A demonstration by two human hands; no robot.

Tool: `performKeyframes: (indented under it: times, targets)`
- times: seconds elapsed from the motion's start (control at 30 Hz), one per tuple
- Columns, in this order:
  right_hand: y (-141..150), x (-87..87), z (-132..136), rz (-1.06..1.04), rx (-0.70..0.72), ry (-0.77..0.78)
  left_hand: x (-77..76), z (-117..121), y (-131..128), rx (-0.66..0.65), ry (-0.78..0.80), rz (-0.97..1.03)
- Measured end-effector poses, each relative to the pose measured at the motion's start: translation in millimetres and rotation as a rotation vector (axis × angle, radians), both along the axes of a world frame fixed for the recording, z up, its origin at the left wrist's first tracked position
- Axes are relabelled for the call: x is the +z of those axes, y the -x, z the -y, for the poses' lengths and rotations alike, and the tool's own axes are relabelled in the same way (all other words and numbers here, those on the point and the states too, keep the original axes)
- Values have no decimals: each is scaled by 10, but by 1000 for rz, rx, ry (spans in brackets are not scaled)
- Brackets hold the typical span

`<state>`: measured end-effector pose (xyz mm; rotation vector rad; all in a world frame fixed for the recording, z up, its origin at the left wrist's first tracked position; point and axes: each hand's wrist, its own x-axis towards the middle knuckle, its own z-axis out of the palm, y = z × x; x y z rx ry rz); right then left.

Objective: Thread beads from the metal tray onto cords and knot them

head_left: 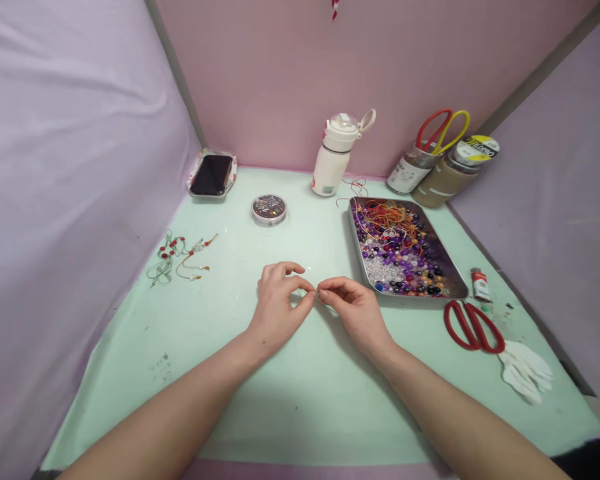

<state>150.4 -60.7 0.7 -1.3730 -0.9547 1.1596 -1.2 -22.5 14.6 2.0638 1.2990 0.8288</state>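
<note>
My left hand (pixel 283 293) and my right hand (pixel 354 310) meet above the middle of the table, fingertips nearly touching. Both are pinched closed on a thin cord (pixel 301 291), of which only faint strands show. Something tiny sits between the fingertips, too small to make out. To the right of my right hand lies a metal tray (pixel 405 301) of purple, black, clear and orange beads, with a tangle of red and yellow cord (pixel 390 220) on top. Off to the left rest green cord strings with red beads (pixel 173 250).
Red-handled scissors (pixel 473 327), a lighter (pixel 481 285) and white gloves (pixel 525 370) lie at the right. Along the back stand a phone (pixel 211 175), a round case (pixel 269 209), a white bottle (pixel 331 160), a jar (pixel 409 172) and a brown roll (pixel 443 180). Fabric walls enclose the table.
</note>
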Motion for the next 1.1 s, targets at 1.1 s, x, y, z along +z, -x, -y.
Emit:
performKeyframes:
  times: [1.1]
  targets:
    - [2, -6, 4, 56, 12, -32, 2, 3, -1, 10, 8, -21]
